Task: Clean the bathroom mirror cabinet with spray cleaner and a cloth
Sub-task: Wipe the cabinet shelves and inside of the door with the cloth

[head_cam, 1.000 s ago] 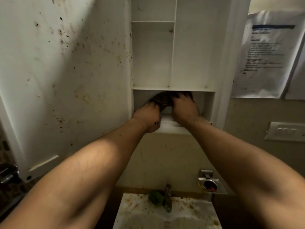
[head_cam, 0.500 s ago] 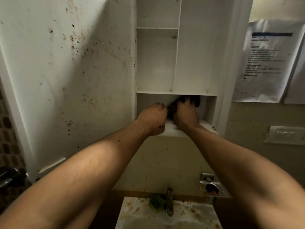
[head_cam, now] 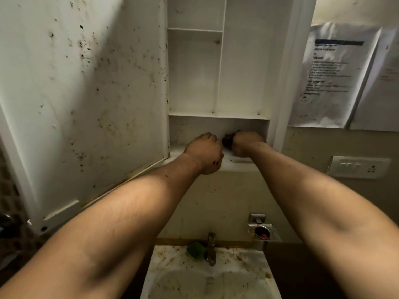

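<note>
The white mirror cabinet [head_cam: 218, 115] hangs open, and its stained door [head_cam: 86, 100] is swung out to the left. Both my hands reach into the low bottom compartment. My right hand [head_cam: 246, 143] grips a dark cloth [head_cam: 227, 140] against the bottom shelf on the right side. A small bunch of the cloth shows between my hands. My left hand [head_cam: 204, 152] sits at the shelf's front lip with its fingers curled, just left of the cloth, and nothing shows in it. No spray bottle is in view.
A dirty white sink [head_cam: 244, 268] with a tap [head_cam: 211, 249] and a green object [head_cam: 195, 251] lies below. A metal holder [head_cam: 262, 230] is fixed to the wall. Paper notices [head_cam: 332, 74] and a switch plate [head_cam: 358, 167] are on the right wall.
The cloth has shifted right and bunched under my right hand. My left hand has come off the cloth and drawn back to the shelf's front lip. The view has tilted down a little.
</note>
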